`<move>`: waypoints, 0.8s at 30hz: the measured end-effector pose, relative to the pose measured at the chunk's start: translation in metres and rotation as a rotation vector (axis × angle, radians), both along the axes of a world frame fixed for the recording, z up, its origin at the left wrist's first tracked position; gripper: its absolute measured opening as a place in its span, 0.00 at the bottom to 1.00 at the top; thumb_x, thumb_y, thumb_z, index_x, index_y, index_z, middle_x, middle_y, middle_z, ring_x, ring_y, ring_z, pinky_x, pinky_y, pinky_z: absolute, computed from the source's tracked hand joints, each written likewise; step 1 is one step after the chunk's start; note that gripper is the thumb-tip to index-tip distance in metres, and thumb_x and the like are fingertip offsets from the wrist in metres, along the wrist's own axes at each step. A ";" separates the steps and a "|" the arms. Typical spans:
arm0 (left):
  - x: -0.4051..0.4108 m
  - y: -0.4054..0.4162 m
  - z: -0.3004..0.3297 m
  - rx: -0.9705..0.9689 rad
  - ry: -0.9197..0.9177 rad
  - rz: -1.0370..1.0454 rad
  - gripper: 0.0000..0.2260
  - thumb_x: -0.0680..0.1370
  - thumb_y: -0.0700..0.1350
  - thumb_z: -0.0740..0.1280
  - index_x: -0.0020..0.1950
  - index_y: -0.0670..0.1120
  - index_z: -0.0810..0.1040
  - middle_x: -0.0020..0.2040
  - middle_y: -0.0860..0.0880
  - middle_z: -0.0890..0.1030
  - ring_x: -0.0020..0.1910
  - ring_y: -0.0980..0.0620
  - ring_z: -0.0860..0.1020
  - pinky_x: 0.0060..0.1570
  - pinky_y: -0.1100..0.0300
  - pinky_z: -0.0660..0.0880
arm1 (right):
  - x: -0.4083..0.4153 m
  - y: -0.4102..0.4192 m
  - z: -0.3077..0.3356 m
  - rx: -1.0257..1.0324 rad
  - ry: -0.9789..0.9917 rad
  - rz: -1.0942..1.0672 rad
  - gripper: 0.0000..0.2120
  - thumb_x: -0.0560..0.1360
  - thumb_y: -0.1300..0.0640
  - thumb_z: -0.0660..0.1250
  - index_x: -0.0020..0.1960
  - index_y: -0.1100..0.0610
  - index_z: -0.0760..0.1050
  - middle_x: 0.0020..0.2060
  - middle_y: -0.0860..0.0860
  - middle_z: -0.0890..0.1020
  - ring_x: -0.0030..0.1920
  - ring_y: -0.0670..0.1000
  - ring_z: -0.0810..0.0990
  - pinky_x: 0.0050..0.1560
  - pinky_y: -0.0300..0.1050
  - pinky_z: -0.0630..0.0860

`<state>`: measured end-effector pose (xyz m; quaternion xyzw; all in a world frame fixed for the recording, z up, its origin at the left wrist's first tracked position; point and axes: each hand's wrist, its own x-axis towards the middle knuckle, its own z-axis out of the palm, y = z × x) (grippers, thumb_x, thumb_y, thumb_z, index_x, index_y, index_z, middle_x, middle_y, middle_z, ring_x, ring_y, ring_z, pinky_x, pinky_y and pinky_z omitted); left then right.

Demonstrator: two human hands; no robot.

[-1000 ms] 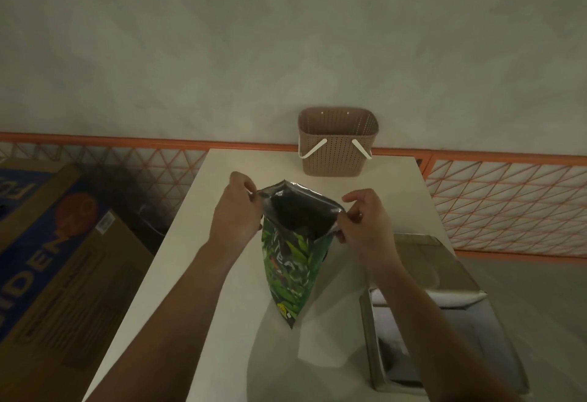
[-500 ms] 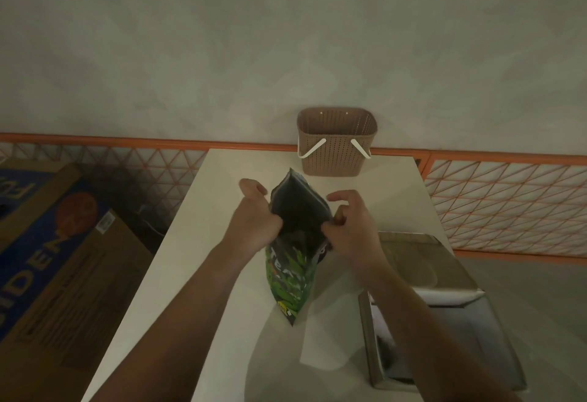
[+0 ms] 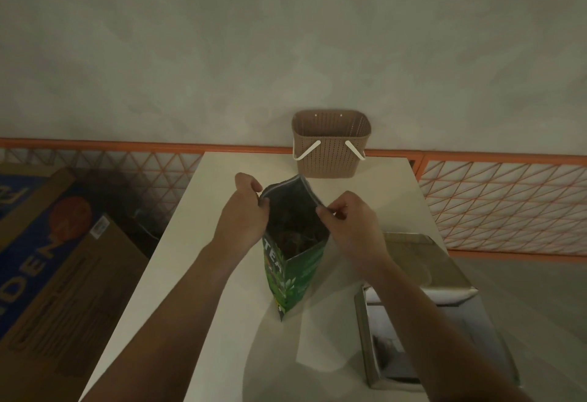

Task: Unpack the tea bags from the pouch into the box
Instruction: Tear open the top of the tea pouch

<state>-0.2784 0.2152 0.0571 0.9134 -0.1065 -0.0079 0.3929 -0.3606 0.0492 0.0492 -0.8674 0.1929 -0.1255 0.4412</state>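
Standing mid-table, the green foil pouch (image 3: 290, 277) is being held open: left hand (image 3: 243, 215) is pinching the left lip, right hand (image 3: 347, 225) is pinching the right, fingers curled on the thin edge. Dark contents are showing inside; individual tea bags can't be made out. Film is looking light, crinkly, likely slick, so gripping at the stiffer seal rim seems wise. Metal box (image 3: 425, 331) is sitting open just right, lid back. A woven basket (image 3: 330, 144) is sitting at the far edge.

The right forearm hides part of the box (image 3: 444, 338); the pouch's (image 3: 292, 274) dark contents cannot be made out.
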 end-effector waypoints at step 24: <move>-0.025 0.008 -0.011 -0.030 -0.186 -0.014 0.15 0.77 0.34 0.68 0.57 0.49 0.71 0.49 0.49 0.73 0.38 0.51 0.76 0.34 0.67 0.70 | -0.017 -0.006 -0.028 0.054 -0.052 -0.077 0.07 0.76 0.60 0.67 0.47 0.53 0.68 0.36 0.48 0.75 0.36 0.49 0.77 0.36 0.43 0.78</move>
